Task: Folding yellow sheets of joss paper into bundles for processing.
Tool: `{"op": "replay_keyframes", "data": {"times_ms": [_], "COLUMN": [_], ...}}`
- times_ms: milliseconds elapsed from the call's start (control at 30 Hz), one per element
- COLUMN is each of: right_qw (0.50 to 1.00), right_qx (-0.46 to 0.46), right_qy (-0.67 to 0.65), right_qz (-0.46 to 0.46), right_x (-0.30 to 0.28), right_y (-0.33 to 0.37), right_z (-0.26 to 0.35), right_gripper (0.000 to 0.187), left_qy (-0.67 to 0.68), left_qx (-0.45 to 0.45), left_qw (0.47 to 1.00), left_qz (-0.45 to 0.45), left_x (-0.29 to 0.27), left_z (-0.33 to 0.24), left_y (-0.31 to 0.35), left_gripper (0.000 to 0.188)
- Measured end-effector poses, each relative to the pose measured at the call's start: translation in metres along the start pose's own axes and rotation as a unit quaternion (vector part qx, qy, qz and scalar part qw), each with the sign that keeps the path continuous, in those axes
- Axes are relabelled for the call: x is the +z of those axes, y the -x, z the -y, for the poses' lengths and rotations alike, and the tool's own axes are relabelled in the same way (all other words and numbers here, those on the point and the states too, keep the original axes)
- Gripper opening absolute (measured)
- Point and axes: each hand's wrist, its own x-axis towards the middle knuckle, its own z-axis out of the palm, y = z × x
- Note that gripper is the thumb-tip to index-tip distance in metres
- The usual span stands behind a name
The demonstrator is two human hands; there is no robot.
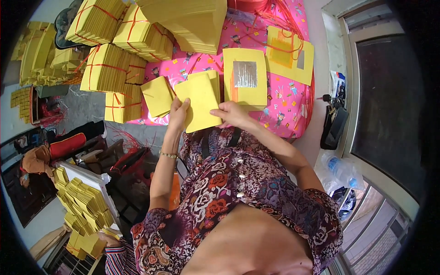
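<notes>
Left fingers (185, 104) and right fingers (216, 112) both pinch yellow paper (200, 101) between them, near edge of pink-covered counter (288, 98). Probably squaring or folding; next move likely calls for aligned edges. Silver-patched stack (247, 97) right of fingers.

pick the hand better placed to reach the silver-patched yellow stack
Probably the right hand: it is nearer that stack, while the left hand is farther off; both hold the yellow paper.

Bare forearms (161, 183) converge, left hand (178, 112) and right hand (233, 114) pinching, thumbs uppermost.
</notes>
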Motion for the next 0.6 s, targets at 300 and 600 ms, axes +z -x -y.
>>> {"op": "replay_keyframes", "data": {"times_ms": [300,600], "right_qw": [0.998,0.864], "right_qx": [-0.028,-0.248], "right_qy": [-0.032,0.312], "right_qz": [-0.048,-0.308], "right_x": [0.010,-0.069], "right_y": [-0.008,0.012], "right_z": [-0.029,-0.044], "right_gripper": [0.030,0.029], "left_qy": [-0.067,-0.159], "left_qx": [0.016,0.050], "left_qw": [0.997,0.983], "left_qz": [0.027,0.071], "left_x": [-0.013,0.003], "left_z": [0.010,0.024], "left_y": [-0.027,-0.069], "left_gripper": [0.028,0.022]}}
